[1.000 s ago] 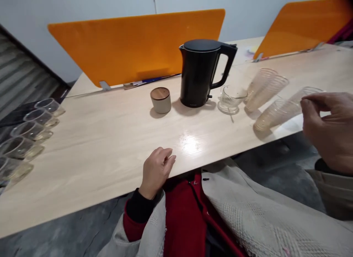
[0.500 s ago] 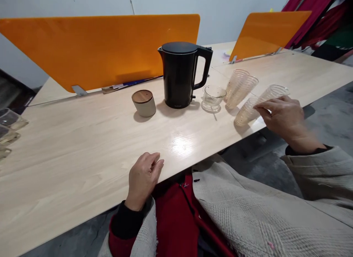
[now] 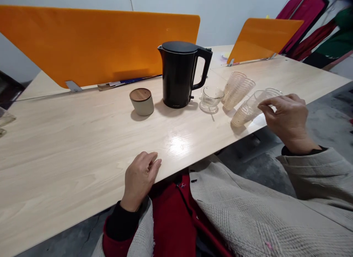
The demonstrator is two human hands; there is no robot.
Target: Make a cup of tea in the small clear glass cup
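Right hand (image 3: 286, 117) is now lifting the near ribbed glass (image 3: 249, 108) by its rim; half a second ago that hand was lying flat over the same glass, a second ago it was hovering well clear. Grip: thumb and forefinger pinching the rim, other fingers curled loosely behind. The glass is tilting, its base hanging just above the tabletop (image 3: 82, 139) near the front edge, at about 3 o'clock from the kettle. Judgement: a pick-up is under way, the glass barely clear of the surface.

Left hand (image 3: 139, 179) is resting on the tabletop's near edge at 6 o'clock, fingers loosely curled, pinching nothing; it has hardly moved.

Containers:
- Held glass: clear, looking empty.
- Second glass (image 3: 271, 92) just behind the right hand's fingers, partly hidden; contents cannot be told.
- Pair of ribbed glasses (image 3: 237, 88) at 2 o'clock, leaning together, looking empty.
- Small ribbed glass bowl (image 3: 211, 98) just right of the black kettle (image 3: 179, 74), looking empty.
- Kettle lid is shut; contents unseen.
- Beige jar (image 3: 141, 101) with wooden lid, left of the kettle, closed.

Orange dividers (image 3: 96, 43) are standing at 12 o'clock.
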